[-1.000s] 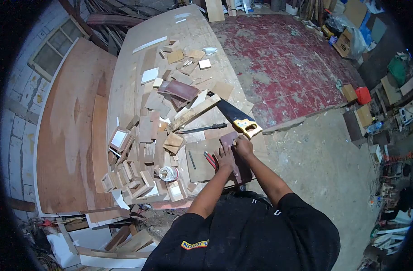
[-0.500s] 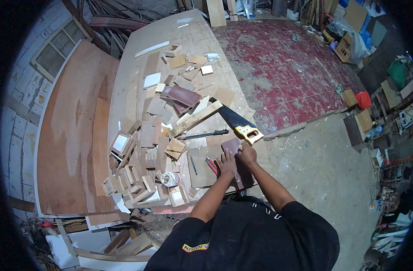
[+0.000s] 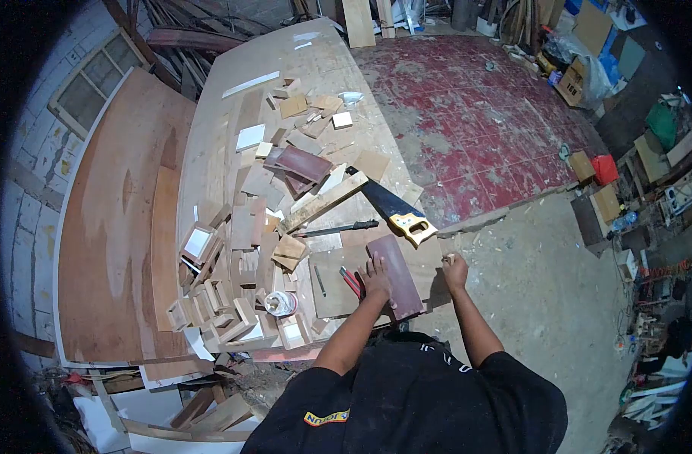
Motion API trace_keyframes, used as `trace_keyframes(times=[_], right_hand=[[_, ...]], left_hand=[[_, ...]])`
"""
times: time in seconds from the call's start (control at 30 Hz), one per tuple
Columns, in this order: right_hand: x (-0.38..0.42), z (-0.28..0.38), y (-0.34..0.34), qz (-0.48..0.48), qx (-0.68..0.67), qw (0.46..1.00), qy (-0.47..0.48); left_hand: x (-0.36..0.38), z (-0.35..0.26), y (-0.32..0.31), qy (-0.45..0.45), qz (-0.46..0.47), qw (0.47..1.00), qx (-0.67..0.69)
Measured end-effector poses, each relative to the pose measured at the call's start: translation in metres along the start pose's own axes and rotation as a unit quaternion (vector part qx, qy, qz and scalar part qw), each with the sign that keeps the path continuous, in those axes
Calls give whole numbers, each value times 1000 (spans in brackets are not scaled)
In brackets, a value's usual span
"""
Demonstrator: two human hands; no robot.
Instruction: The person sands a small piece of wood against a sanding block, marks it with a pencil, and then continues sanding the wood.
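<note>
My left hand (image 3: pixel 375 281) lies with its fingers spread on the left edge of a dark red-brown board (image 3: pixel 396 274) near the bench's front edge. To the right, past the board, my right hand (image 3: pixel 454 269) is closed around a small pale piece, too small to name. Just beyond the board rests a handsaw (image 3: pixel 411 225) with a yellow and black handle. Red and black pliers-like handles (image 3: pixel 350 281) lie left of my left hand, and a thin dark pencil-like stick (image 3: pixel 320 281) is farther left.
The plywood bench (image 3: pixel 217 121) carries wood offcuts, small wooden frames (image 3: pixel 213 299), a white tub (image 3: pixel 280 303), a long wood strip (image 3: pixel 323 203) and a dark bar tool (image 3: pixel 335 228). A large board (image 3: pixel 111 227) leans at the left. Red tiled floor (image 3: pixel 467 129) lies beyond.
My right hand has moved right, off the red-brown board and out beside the bench. My left hand stays on the board. The whole view has shifted slightly.
</note>
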State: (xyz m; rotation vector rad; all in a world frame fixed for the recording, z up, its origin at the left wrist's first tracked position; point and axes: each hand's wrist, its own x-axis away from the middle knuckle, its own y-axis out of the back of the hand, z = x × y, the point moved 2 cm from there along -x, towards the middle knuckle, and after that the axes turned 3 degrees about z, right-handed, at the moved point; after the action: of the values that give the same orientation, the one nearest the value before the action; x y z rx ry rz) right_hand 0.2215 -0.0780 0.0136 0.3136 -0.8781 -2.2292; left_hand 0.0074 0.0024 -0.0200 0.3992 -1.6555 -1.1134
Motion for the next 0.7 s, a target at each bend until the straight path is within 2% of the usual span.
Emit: trace_keyframes(times=[0.1, 0.3, 0.37, 0.4, 0.43, 0.47, 0.5, 0.53, 0.6, 0.63, 0.67, 0.7], right_hand=[[-3, -3, 2, -11, 20, 1000, -14], [-5, -7, 2, -49, 2, 999, -12], [-5, -3, 2, -73, -7, 997, -9], [-5, -2, 3, -96, -14, 995, -5], [-5, 2, 5, -96, -14, 995, -6], [-4, 6, 7, -45, -3, 998, -31], [-4, 10, 7, 5, 7, 998, -56], [-4, 11, 2, 6, 9, 998, -58], [-4, 11, -19, 91, -48, 994, 28], [0, 18, -27, 136, -101, 985, 40], [-10, -1, -55, 210, -249, 945, -41], [6, 48, -31, 226, -275, 935, -3]], left_hand=[[0, 0, 1, -3, -22, 1000, 14], [2, 0, 0, -4, -2, 1000, 16], [-14, 1, -20, 19, -89, 996, -22], [-15, 1, -21, 19, -89, 996, -22], [-4, 0, -6, 13, -48, 999, -21], [-1, 0, -3, 6, -6, 1000, -19], [1, 0, 3, 5, -4, 1000, -19], [1, 0, 1, 6, -9, 1000, -21], [4, 0, 3, 5, -9, 1000, -24], [10, -1, 11, 5, 3, 1000, -5], [16, -2, 20, 7, 15, 1000, 14], [20, -3, 24, 5, 17, 1000, 14]])
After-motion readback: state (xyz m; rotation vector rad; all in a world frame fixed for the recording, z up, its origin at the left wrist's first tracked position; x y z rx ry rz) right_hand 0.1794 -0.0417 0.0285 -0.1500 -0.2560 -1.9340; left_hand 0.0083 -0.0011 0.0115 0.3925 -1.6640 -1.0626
